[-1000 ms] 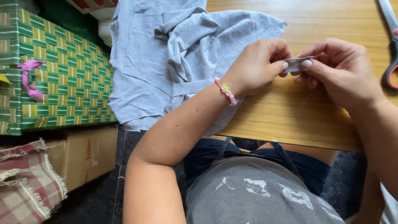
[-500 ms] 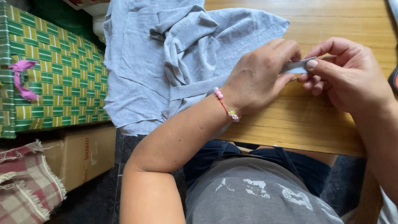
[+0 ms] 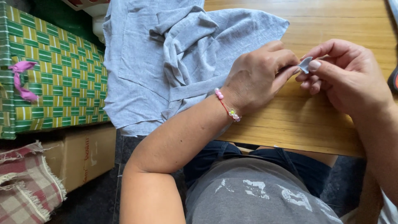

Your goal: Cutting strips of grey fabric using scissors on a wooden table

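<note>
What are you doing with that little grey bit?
A person seated at a wooden table pinches a small grey fabric scrap between the fingertips of the left hand and the right hand. A grey cloth lies crumpled on the table to the left, its edge hanging over. A green woven box sits beside it.

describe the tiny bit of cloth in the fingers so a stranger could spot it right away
Start at the wooden table with the big crumpled grey garment on it. Right of that, the left hand and right hand meet fingertip to fingertip. The small grey fabric scrap is pinched between them, lifted off the table.
</note>
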